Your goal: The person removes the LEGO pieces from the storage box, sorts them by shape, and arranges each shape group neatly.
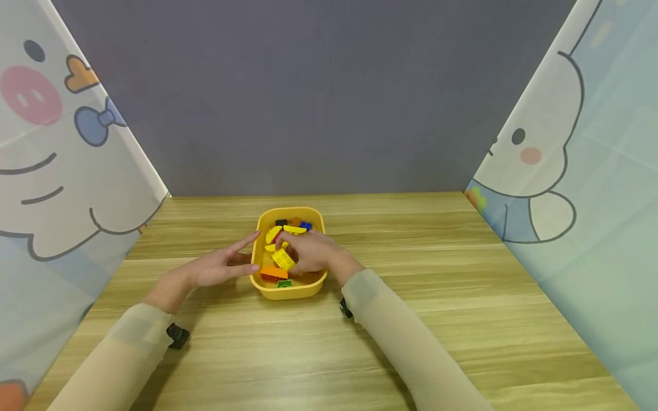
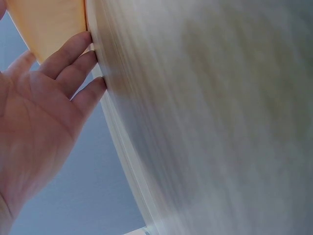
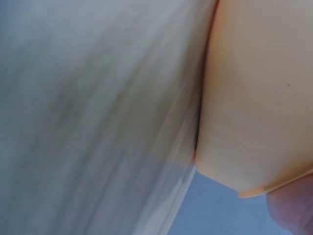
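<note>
A yellow plastic bin (image 1: 290,293) stands on the table with toy building bricks inside. My right hand (image 1: 313,251) reaches in over its right side, index finger and thumb curled about a yellow brick (image 1: 283,260) with studs. The other fingertips are hidden. At the bin's left wall, my left hand (image 1: 218,268) has its fingers spread, fingertips touching or very near the rim. The left wrist view shows this left hand (image 2: 44,103) with fingers extended beside the bin wall (image 2: 54,24). Only a small part of the right hand (image 3: 293,203) shows below the bin (image 3: 259,98) in the right wrist view.
Around the yellow brick lie rounded yellow pieces (image 1: 295,229), an orange piece (image 1: 274,273), a green piece (image 1: 284,283), a blue brick (image 1: 305,225) and a black one (image 1: 281,222). The wooden table (image 1: 411,274) meets a grey back panel (image 1: 319,103); printed cloths hang at both sides.
</note>
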`<action>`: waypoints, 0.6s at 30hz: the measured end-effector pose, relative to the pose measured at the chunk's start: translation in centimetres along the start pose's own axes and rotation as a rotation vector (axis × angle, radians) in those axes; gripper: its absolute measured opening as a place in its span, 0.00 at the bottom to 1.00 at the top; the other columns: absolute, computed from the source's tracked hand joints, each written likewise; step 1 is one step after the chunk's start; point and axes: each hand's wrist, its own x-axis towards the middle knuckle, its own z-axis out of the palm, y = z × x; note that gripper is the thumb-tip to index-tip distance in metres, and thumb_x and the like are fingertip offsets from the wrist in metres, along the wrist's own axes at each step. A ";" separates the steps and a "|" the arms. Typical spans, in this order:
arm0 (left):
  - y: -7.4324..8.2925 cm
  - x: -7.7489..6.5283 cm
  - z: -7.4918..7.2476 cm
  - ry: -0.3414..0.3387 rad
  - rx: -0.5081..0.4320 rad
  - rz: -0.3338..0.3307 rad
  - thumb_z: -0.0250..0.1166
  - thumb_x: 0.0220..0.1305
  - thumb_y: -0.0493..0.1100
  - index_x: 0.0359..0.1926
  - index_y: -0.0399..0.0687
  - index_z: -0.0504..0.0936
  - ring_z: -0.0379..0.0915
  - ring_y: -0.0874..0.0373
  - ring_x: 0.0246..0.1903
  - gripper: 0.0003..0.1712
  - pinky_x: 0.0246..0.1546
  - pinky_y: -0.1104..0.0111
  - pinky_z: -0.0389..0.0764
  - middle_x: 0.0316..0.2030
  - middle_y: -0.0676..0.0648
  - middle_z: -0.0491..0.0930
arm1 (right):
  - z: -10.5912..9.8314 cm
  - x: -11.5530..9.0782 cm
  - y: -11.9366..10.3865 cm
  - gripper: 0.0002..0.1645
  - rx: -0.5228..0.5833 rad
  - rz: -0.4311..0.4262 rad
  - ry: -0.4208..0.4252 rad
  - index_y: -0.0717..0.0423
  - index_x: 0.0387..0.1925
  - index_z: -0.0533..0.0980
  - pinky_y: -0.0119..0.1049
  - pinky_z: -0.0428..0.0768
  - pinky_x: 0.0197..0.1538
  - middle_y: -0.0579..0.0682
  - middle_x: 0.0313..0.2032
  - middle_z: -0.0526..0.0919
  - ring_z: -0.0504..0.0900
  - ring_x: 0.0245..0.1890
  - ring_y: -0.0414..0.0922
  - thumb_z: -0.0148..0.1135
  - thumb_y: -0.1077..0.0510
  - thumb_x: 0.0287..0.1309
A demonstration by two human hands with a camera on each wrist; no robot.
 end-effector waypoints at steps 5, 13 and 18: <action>0.1 0.0 0.0 -0.004 -0.014 0.008 0.64 0.78 0.68 0.90 0.76 0.39 0.66 0.27 0.78 0.55 0.73 0.26 0.67 0.79 0.28 0.68 | -0.1 -0.1 0.1 0.38 0.012 -0.016 0.007 0.29 0.71 0.68 0.37 0.82 0.49 0.38 0.56 0.88 0.84 0.46 0.37 0.79 0.46 0.67; 0.0 0.0 0.1 -0.002 -0.019 0.004 0.64 0.78 0.68 0.90 0.76 0.39 0.65 0.27 0.78 0.55 0.74 0.26 0.67 0.80 0.28 0.67 | -0.1 0.1 0.2 0.37 0.050 0.006 0.021 0.31 0.70 0.67 0.35 0.81 0.44 0.44 0.62 0.87 0.85 0.41 0.37 0.77 0.49 0.66; 0.0 0.1 0.0 0.000 -0.008 0.005 0.63 0.78 0.69 0.90 0.76 0.39 0.65 0.26 0.78 0.55 0.74 0.25 0.66 0.80 0.28 0.67 | -0.2 0.0 0.4 0.38 0.118 0.008 0.046 0.31 0.69 0.67 0.35 0.81 0.40 0.42 0.60 0.85 0.83 0.35 0.40 0.76 0.50 0.64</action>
